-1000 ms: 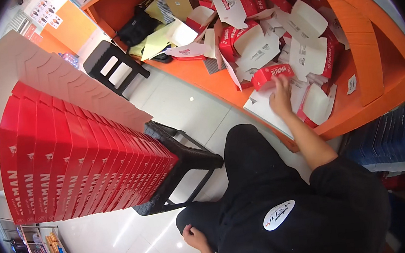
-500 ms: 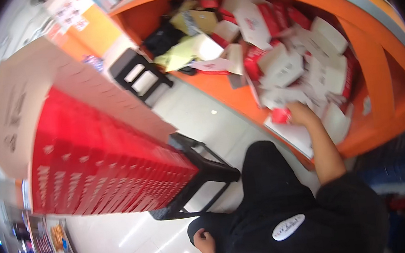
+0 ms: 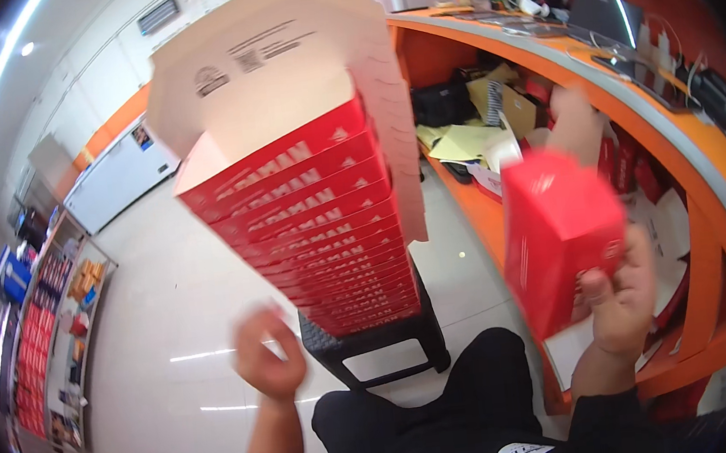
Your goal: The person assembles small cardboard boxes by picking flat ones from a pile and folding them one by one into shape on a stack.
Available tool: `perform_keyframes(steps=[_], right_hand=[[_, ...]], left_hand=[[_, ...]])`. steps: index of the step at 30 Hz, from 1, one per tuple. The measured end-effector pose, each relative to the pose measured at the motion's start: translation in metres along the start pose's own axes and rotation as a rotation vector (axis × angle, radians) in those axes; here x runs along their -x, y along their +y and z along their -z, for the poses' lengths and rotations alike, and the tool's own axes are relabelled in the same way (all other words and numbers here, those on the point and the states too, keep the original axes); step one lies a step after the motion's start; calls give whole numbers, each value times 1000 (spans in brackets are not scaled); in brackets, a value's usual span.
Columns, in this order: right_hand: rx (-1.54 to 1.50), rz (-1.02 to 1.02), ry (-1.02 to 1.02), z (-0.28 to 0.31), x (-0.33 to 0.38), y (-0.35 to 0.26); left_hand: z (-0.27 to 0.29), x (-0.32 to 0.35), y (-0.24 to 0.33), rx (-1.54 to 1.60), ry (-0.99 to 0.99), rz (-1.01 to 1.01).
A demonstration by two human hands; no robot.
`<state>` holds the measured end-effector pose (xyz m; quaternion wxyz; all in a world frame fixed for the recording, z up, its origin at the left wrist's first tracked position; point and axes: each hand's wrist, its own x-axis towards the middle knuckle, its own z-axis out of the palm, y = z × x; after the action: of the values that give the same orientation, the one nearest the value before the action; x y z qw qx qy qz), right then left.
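Note:
My right hand [image 3: 619, 298] grips a red carton [image 3: 559, 225] by its lower right side, thumb in front, and holds it upright above the orange shelf. A pale blurred shape, perhaps a raised flap, stands behind its top. My left hand [image 3: 270, 353] is in the air left of a black stool [image 3: 375, 352], touching nothing I can see. Its thumb and fingers are curved, but motion smears them. On the stool rises a tall stack of red cartons [image 3: 319, 222] nested in one another, the uppermost open with a large cardboard flap [image 3: 255, 58] standing up.
At the right an orange counter [image 3: 528, 36] carries a laptop [image 3: 601, 16] and cables. Its lower shelf holds yellow papers [image 3: 464, 142], a black bag [image 3: 443, 105] and loose white-and-red cartons. Stocked shelves [image 3: 50, 335] stand far left, with a white chest freezer [image 3: 118, 180] behind.
My view has swung up and left. My right hand has come up from the pile on the shelf with a red carton. My left hand has lifted from beside my leg.

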<state>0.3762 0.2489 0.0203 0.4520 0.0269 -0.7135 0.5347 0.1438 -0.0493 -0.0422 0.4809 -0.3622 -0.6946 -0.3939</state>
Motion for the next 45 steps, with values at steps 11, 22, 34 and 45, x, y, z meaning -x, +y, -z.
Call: perform_keyframes(steps=[11, 22, 34, 45], right_hand=[[451, 650, -153, -115, -186, -133], [963, 607, -963, -191, -210, -158], [1216, 459, -1291, -230, -226, -174], [979, 336, -1379, -243, -249, -161]], left_hand=[[31, -245, -17, 96, -664, 752], [22, -243, -34, 246, -646, 735], [18, -235, -49, 479, -550, 786], [25, -235, -32, 354, -611, 722]])
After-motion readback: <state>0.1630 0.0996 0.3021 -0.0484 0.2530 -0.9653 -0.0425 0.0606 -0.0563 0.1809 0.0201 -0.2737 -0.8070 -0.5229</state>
